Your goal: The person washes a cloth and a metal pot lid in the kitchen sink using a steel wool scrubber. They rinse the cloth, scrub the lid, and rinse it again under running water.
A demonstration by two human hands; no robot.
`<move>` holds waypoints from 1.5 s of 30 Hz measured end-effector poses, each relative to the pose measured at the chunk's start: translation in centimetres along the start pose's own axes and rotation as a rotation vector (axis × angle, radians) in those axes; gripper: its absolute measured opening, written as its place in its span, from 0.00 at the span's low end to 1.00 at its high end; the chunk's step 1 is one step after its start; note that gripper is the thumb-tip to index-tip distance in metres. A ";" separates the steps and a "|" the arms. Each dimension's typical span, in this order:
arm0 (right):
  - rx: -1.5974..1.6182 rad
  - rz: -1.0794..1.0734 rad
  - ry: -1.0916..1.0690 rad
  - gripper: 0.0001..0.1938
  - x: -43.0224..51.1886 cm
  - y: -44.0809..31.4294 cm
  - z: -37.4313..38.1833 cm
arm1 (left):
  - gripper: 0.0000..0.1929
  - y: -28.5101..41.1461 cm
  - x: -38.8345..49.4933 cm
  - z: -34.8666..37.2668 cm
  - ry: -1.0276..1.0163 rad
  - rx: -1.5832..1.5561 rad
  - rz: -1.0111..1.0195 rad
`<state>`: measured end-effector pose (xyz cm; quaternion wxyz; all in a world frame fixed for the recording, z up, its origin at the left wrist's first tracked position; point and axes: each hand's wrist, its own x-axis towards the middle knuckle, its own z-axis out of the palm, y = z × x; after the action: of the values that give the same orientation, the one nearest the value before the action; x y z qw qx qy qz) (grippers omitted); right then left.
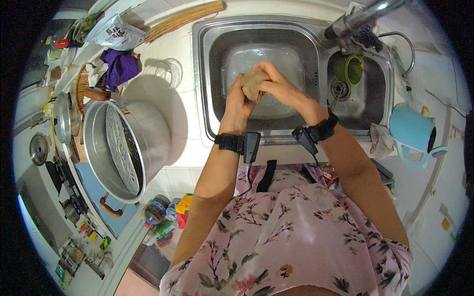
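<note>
Both hands are over the large bowl of a stainless steel sink (218,125). Between them is a tan, crumpled-looking lump (254,84); whether it is cloth or something else I cannot tell. My left hand (237,98) grips its left and lower side, with the palm partly hidden. From the right, my right hand (279,83) presses fingers and thumb onto its top and right edge. Below the hands, what looks like a clear, rounded rectangular basin (285,61) lies in the sink bowl. Black straps with small devices circle both wrists.
In the small right bowl, a green strainer-like container (354,70) leans near the drain (340,88). The faucet (355,24) juts in above. A large aluminium steamer pot (153,137) stands left, near a glass lid (163,74). A blue pitcher (411,127) and grey rag (381,140) sit right.
</note>
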<state>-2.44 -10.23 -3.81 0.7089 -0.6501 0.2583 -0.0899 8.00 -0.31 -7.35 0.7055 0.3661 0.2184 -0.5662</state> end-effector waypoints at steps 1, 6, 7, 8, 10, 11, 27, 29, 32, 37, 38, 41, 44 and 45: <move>-0.030 -0.053 0.141 0.15 -0.4 -0.7 0.5 | 0.22 -0.1 -0.3 0.5 -0.028 0.072 0.026; -0.390 -0.202 0.327 0.23 -0.8 -2.3 1.9 | 0.24 -0.6 -2.4 3.9 -0.047 0.399 0.229; -0.343 -0.190 0.354 0.24 -0.7 -2.3 2.0 | 0.24 -0.4 -2.9 4.5 -0.080 0.486 0.271; -0.208 -0.126 0.356 0.22 -0.5 -2.4 1.9 | 0.25 -0.4 -3.3 5.3 0.001 0.489 0.307; -0.116 0.025 0.345 0.22 -0.3 -2.3 1.8 | 0.25 -0.2 -4.2 6.6 0.119 0.575 0.345; -0.056 0.061 0.365 0.22 -0.2 -2.2 1.8 | 0.26 -0.2 -4.5 7.0 0.153 0.659 0.350; 1.043 0.298 0.248 0.15 -0.7 -1.6 3.0 | 0.19 -0.8 -4.8 5.4 0.224 1.252 0.825; 0.898 0.251 0.326 0.13 -1.0 -2.3 3.6 | 0.19 -1.1 -4.5 4.9 0.231 1.113 0.774; 0.254 -0.002 0.467 0.12 -1.4 -2.8 4.6 | 0.20 -0.6 -3.6 3.1 0.225 0.647 0.372; -0.127 -0.001 0.428 0.21 -2.0 -1.2 4.7 | 0.17 -2.1 -2.4 1.5 0.020 0.389 0.297; -0.086 0.038 0.475 0.21 -1.9 -1.0 4.7 | 0.18 -2.4 -2.4 1.7 -0.024 0.527 0.405; 0.055 0.116 0.465 0.22 -1.9 -0.4 4.3 | 0.21 -2.5 -2.7 2.7 0.186 1.510 0.796; 0.166 0.103 0.501 0.22 -1.6 -0.3 4.4 | 0.20 -2.5 -2.9 3.6 0.147 1.251 0.914; 0.231 0.141 0.498 0.22 -1.5 -0.1 4.5 | 0.20 -2.6 -3.1 3.6 0.153 1.264 0.957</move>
<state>-1.52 -5.61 -3.19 0.6974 -0.5033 0.4573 -0.2262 4.32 -1.34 -3.48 0.5136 0.7890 -0.2772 -0.1917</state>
